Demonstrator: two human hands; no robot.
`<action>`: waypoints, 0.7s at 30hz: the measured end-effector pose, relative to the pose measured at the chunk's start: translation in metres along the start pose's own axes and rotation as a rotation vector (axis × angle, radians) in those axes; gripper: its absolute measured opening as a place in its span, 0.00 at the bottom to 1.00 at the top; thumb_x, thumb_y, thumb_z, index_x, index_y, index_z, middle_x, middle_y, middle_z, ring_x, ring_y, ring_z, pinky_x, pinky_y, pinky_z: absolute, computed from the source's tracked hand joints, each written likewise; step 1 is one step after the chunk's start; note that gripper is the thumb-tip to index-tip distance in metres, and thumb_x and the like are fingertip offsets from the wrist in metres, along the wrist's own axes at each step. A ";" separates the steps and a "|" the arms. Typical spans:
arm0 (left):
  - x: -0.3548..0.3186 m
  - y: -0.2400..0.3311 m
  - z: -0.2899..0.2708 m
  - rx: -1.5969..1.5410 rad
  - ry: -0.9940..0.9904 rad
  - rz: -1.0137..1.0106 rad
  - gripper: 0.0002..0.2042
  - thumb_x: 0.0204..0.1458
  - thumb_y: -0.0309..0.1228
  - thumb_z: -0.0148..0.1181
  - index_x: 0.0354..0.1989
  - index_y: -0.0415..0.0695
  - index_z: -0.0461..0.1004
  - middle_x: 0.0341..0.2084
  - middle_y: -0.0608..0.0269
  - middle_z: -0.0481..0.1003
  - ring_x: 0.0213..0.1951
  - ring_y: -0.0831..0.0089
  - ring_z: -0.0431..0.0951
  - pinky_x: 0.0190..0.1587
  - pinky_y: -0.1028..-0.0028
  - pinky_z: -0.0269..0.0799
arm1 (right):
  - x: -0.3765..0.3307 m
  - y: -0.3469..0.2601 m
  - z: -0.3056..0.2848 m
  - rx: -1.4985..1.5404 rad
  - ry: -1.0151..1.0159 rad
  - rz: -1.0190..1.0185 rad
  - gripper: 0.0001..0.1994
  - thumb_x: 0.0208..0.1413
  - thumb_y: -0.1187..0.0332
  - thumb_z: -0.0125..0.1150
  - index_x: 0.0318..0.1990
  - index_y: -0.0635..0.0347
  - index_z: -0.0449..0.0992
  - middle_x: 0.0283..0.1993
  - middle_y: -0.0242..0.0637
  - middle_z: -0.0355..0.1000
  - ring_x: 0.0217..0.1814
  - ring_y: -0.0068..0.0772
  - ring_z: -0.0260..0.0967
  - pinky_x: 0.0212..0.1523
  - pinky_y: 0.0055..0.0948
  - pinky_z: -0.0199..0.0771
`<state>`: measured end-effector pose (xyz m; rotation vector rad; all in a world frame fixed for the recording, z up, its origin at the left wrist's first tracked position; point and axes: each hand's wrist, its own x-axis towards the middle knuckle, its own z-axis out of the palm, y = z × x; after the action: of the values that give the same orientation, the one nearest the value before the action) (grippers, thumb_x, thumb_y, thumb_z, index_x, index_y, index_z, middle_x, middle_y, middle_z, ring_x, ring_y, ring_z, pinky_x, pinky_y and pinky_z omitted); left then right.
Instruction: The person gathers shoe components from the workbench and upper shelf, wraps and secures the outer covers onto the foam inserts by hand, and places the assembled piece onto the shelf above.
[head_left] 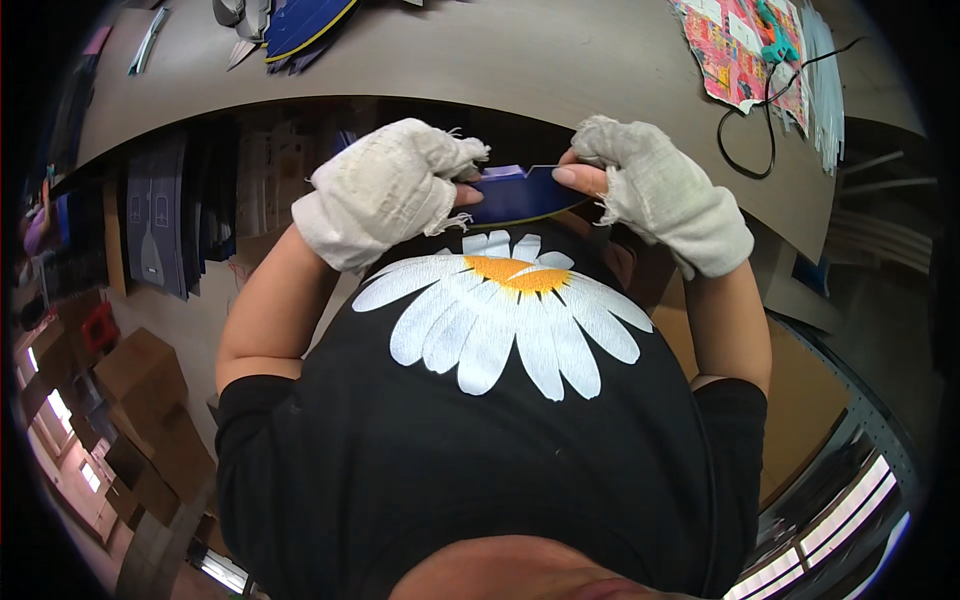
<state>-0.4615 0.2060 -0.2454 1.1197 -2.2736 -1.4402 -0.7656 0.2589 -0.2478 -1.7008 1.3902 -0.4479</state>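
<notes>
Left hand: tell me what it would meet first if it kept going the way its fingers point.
The left hand points inward at the blue card piece it already pinches; straight beyond that, it would likely meet the right hand gripping the other end.

My gloves cover most of my left hand (pixel 385 190) and right hand (pixel 660 190), so only a few fingers (pixel 572 177) show. They hide both ends of the blue card piece (pixel 520 195). The dark blue sheets (pixel 300 25) on the far surface (pixel 520 60) are cut off at the top edge.
</notes>
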 end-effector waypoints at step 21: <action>-0.009 -0.031 -0.002 0.015 -0.178 0.023 0.16 0.65 0.22 0.71 0.60 0.34 0.84 0.47 0.50 0.87 0.50 0.65 0.91 0.54 0.71 0.88 | 0.019 -0.005 0.021 0.124 -0.104 0.100 0.19 0.62 0.59 0.80 0.53 0.64 0.88 0.48 0.43 0.87 0.51 0.42 0.85 0.53 0.40 0.84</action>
<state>-0.4394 0.2038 -0.2691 1.0021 -2.4110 -1.5731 -0.7414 0.2495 -0.2602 -1.5255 1.3378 -0.3759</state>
